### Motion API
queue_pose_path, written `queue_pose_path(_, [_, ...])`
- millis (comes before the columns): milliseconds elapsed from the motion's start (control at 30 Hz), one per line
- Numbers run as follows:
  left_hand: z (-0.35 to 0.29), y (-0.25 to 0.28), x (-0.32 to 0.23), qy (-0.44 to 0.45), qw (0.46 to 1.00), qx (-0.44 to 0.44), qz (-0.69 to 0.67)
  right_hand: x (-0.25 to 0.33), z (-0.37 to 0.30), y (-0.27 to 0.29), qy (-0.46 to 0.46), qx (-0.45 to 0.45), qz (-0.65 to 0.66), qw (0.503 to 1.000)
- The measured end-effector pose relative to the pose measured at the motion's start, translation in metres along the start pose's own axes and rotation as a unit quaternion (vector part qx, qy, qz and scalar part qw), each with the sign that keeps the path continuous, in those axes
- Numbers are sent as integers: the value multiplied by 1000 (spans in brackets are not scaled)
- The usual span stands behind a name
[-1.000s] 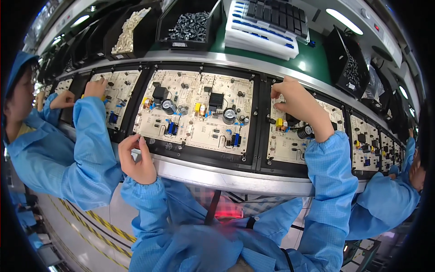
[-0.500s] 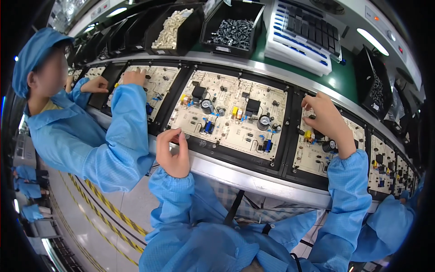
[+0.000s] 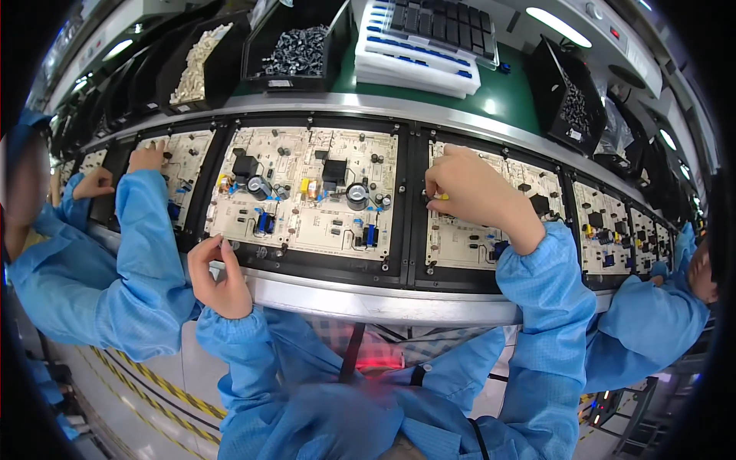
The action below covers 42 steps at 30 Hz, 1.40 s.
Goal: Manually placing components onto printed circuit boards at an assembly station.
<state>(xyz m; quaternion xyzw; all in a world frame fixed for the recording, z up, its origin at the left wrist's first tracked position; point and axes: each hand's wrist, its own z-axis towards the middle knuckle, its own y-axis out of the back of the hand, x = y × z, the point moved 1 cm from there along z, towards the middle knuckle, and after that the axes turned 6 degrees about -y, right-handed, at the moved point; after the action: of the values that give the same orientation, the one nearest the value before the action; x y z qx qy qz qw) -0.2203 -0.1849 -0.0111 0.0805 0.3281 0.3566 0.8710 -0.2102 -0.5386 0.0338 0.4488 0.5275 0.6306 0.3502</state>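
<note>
My left hand (image 3: 220, 280) is at the front edge of the black carrier frame (image 3: 322, 264), thumb and forefinger pinched together; anything between them is too small to make out. Behind it lies a cream circuit board pair (image 3: 307, 230) bearing black blocks, round capacitors (image 3: 357, 196), yellow parts (image 3: 308, 186) and blue parts (image 3: 371, 234). My right hand (image 3: 479, 192) reaches over the board to the right (image 3: 452, 249), palm down, fingers curled close together above its left side. A bit of yellow shows by the fingertips; what they grip is hidden.
Behind the line stand black bins of grey metal parts (image 3: 299, 54) and cream parts (image 3: 201, 65), beside stacked white trays (image 3: 414, 73). A co-worker's sleeve (image 3: 146, 238) is close on my left; another person in blue (image 3: 652, 322) sits at the right. A metal rail (image 3: 383, 305) edges the line.
The view has swung right, so the boards and bins appear farther left. My right hand has shifted to the left side of the right board. My left hand keeps its pinch.
</note>
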Motion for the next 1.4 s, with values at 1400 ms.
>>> queue_pose_path(1400, [-8, -7, -21, 11, 1000, 18, 15, -35, 1, -1, -97, 50, 232, 967])
